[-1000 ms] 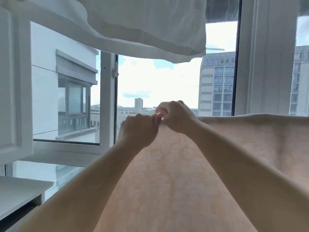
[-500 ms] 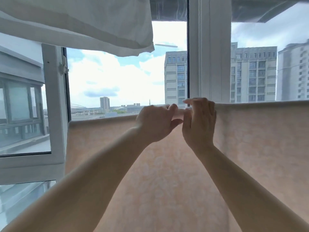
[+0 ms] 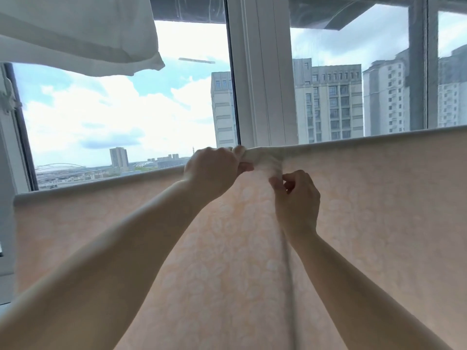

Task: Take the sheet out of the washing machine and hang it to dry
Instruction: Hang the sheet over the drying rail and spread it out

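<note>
The thin peach sheet [image 3: 379, 198] (soft, with pale flower shapes) hangs flat before the window. The left hand [image 3: 212, 170] grips its bunched top edge; right hand [image 3: 297, 198] fingers pinch a fold just below.

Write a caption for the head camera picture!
Left hand and right hand pinch a bunched peach sheet hanging before a window.

One peach patterned sheet [image 3: 379, 198] across six o'clock, two hands, left hand [image 3: 212, 170] and right hand [image 3: 298, 200] at centre, one white cloth [image 3: 75, 34] at eleven o'clock
</note>
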